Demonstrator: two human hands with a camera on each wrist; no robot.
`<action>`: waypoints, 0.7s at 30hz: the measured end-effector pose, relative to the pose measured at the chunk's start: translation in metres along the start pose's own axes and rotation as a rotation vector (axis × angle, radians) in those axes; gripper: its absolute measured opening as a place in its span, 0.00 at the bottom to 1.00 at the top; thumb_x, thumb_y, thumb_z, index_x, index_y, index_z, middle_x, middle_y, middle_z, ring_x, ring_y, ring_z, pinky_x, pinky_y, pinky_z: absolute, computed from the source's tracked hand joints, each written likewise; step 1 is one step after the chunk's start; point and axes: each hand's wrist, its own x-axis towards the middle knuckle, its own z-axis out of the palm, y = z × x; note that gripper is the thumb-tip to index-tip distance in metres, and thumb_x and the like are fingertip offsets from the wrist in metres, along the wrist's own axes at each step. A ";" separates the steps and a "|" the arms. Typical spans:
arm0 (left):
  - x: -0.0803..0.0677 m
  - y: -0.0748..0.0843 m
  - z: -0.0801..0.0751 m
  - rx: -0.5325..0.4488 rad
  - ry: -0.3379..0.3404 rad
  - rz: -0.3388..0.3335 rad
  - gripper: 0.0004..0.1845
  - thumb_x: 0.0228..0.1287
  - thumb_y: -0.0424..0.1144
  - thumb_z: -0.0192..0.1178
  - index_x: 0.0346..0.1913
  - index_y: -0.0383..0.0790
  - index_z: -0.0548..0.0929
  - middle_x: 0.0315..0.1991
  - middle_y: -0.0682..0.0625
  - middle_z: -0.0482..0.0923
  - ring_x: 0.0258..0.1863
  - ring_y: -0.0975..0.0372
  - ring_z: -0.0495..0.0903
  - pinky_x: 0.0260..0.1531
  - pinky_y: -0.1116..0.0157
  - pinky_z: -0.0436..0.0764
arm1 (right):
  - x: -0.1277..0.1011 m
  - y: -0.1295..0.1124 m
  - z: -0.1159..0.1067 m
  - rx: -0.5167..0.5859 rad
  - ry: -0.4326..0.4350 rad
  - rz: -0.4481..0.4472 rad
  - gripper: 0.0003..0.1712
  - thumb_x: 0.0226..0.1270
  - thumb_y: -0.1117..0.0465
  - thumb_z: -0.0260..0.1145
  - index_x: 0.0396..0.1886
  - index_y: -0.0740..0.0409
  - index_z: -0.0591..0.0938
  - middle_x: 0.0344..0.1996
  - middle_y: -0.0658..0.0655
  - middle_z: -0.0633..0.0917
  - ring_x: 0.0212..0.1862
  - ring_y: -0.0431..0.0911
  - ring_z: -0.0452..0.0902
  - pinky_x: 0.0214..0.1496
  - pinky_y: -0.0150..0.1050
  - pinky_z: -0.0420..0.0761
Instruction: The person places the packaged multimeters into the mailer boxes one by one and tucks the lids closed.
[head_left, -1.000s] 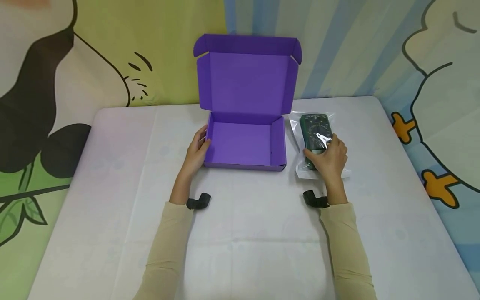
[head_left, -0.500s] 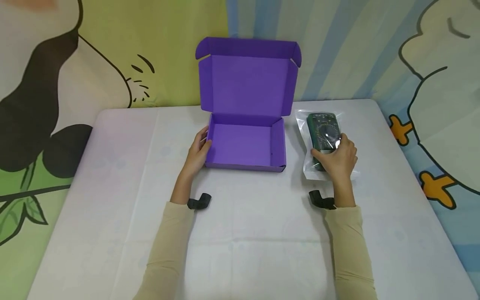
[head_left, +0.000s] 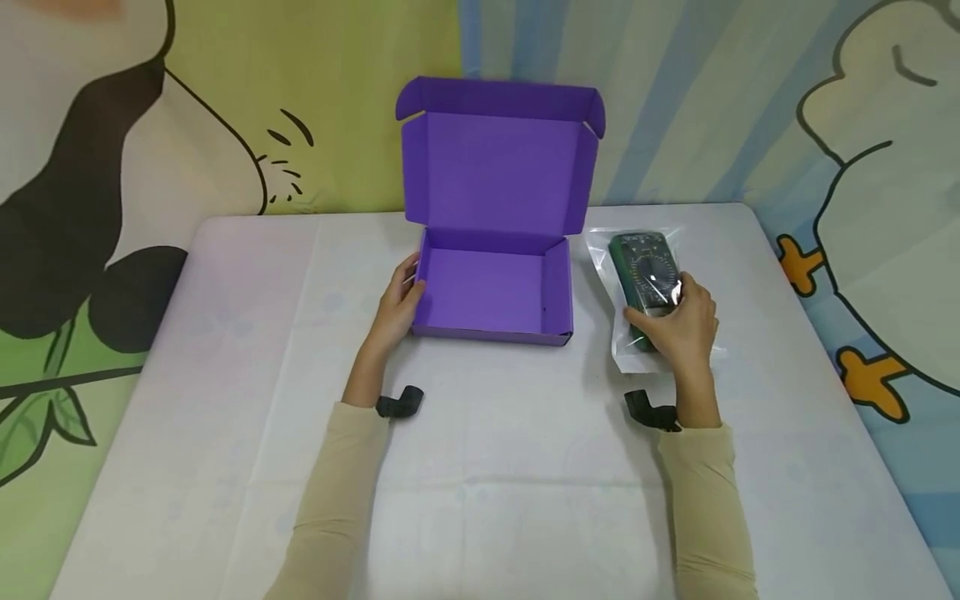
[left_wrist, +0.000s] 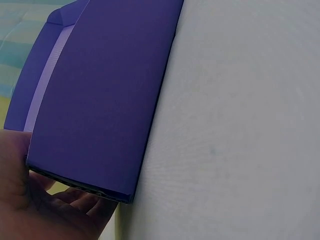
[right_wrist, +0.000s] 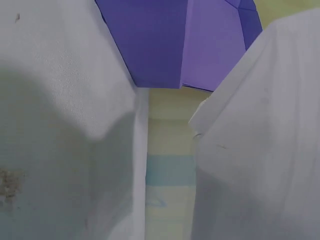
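Observation:
An open purple cardboard box (head_left: 557,283) stands on the table, its lid (head_left: 502,171) raised at the back. My left hand (head_left: 393,308) grips the box's left wall, thumb at the rim and fingers outside. The left wrist view shows that hand at the corner of the dark purple side wall (left_wrist: 105,95). To the box's right, my right hand (head_left: 682,325) holds a green and black multimeter (head_left: 647,267) sealed in a plastic bag (head_left: 602,250), thumb on one side and fingers on the other. The bag's white back (right_wrist: 250,135) faces the right wrist view; the right hand is hidden there.
A white cloth covers the table (head_left: 480,517). Behind it hangs a cartoon-printed backdrop (head_left: 322,108), close to the raised lid. Each wrist wears a black camera mount (head_left: 401,402).
My right hand has carried the bagged multimeter to the right, away from the box, then slightly toward me, with the meter turning a little. My left hand keeps its grip on the box.

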 end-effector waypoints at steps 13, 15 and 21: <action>0.020 -0.025 -0.007 0.005 0.017 0.015 0.29 0.77 0.37 0.44 0.77 0.43 0.54 0.75 0.40 0.54 0.73 0.49 0.56 0.73 0.55 0.58 | -0.008 -0.010 -0.006 0.066 -0.051 -0.067 0.53 0.50 0.57 0.75 0.71 0.74 0.60 0.61 0.76 0.70 0.61 0.67 0.64 0.63 0.62 0.64; 0.019 -0.029 -0.009 0.015 0.027 0.021 0.29 0.78 0.38 0.44 0.77 0.45 0.54 0.75 0.40 0.55 0.73 0.49 0.56 0.73 0.54 0.58 | -0.010 -0.010 -0.004 0.071 -0.063 -0.080 0.53 0.50 0.56 0.75 0.70 0.75 0.61 0.61 0.77 0.70 0.60 0.66 0.64 0.63 0.62 0.64; 0.004 -0.011 -0.005 0.013 -0.004 0.008 0.28 0.77 0.34 0.43 0.76 0.36 0.53 0.74 0.35 0.53 0.73 0.45 0.55 0.72 0.51 0.58 | -0.021 -0.008 -0.006 0.082 -0.113 -0.089 0.53 0.51 0.56 0.74 0.71 0.76 0.59 0.60 0.79 0.70 0.58 0.67 0.65 0.60 0.62 0.67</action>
